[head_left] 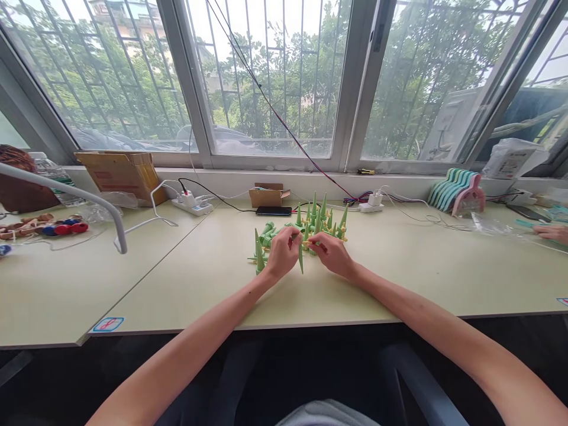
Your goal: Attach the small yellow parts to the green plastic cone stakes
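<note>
Green cone (301, 260) hangs tip-down b/w the two hands, off or touching the surface (399, 290), can't tell which. L hand (283, 253): fingers closed in a pinch at its upper end. R hand (332, 253): thumb + fingers nearly together, apparently on a small yellow bit (306, 243) right by the cone; exact grip too small to make out. Just beyond the fingers: a crowd of upright cones (318, 223) w/ yellow bits low among them. Close by, left of L fingers: a standing cone (258, 254), w/ green pcs lying (267, 232) just past it. Phone (274, 210) farther out.

Risks, my guess: pinch looks narrow, so cone could twist or drop if L fingers loosen; yellow bit could ping off if R fingers squeeze off-centre. Upright cones are v. near the knuckles, so a fwd nudge could topple some; swinging L wrist sideways might knock the standing cone.
</note>
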`<state>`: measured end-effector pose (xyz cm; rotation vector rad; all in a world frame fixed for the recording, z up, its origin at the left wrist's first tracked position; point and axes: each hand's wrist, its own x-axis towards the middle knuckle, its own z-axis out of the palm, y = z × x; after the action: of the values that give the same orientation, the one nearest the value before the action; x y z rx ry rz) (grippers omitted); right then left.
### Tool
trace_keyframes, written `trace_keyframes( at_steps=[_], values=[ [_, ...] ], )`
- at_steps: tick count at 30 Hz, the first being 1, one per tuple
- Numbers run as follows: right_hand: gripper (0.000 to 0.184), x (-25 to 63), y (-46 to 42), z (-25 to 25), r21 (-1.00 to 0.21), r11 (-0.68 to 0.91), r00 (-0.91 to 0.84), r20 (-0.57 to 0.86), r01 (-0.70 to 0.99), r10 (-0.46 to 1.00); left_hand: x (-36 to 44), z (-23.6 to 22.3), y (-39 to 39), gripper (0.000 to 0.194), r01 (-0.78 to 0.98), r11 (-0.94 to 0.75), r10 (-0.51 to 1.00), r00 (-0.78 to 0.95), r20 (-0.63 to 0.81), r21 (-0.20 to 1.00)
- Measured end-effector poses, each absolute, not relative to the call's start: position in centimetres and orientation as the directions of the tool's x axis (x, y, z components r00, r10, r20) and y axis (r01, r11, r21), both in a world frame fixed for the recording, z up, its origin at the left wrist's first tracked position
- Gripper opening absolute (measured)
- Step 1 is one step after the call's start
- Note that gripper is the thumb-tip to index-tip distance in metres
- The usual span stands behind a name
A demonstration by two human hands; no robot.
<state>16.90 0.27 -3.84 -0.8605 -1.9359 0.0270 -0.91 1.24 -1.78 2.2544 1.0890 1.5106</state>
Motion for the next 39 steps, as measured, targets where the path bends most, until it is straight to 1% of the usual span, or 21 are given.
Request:
trace_keyframes(
  at_steps=[10,19,21,24,29,31,36,37,39],
  values=[
    [0.025,16.89,0.01,-3.49,-0.375,0.729,-0.261,0.76,0.573,0.596,-0.91,-1.65,1.04,0.012,0.442,-0.714,0.671,0.21,0.711,0.544],
    [0.044,17.1,-0.12,-3.21,-0.373,0.705,-0.278,0.73,0.604,0.624,-0.85,-1.65,0.88,0.011,0.428,-0.735,0.654,0.241,0.718,0.526],
    [0.04,17.11,-0.14,-3.29,-0.399,0.694,-0.267,0.718,0.6,0.643,-0.82,-1.6,0.88,0.011,0.428,-0.736,0.652,0.24,0.719,0.524],
    [0.024,17.02,-0.28,-3.41,-0.438,0.686,-0.259,0.7,0.581,0.666,-0.81,-1.49,0.83,0.011,0.433,-0.731,0.656,0.232,0.718,0.527],
    [0.019,16.84,-0.51,-3.38,-0.436,0.703,-0.294,0.689,0.562,0.662,-0.8,-1.39,0.71,0.011,0.434,-0.732,0.653,0.225,0.723,0.526],
    [0.023,16.88,-0.46,-3.32,-0.425,0.702,-0.296,0.691,0.572,0.66,-0.8,-1.39,0.65,0.012,0.432,-0.737,0.648,0.23,0.726,0.52],
    [0.046,17.16,-0.15,-3.35,-0.396,0.68,-0.308,0.674,0.617,0.672,-0.79,-1.37,0.52,0.013,0.425,-0.749,0.639,0.263,0.723,0.508],
    [0.047,17.19,-0.13,-3.37,-0.397,0.671,-0.305,0.668,0.626,0.679,-0.79,-1.36,0.51,0.013,0.425,-0.75,0.639,0.264,0.723,0.508],
    [0.043,17.17,-0.21,-3.36,-0.417,0.65,-0.285,0.656,0.635,0.699,-0.77,-1.34,0.52,0.013,0.43,-0.747,0.64,0.259,0.724,0.507]
  ],
)
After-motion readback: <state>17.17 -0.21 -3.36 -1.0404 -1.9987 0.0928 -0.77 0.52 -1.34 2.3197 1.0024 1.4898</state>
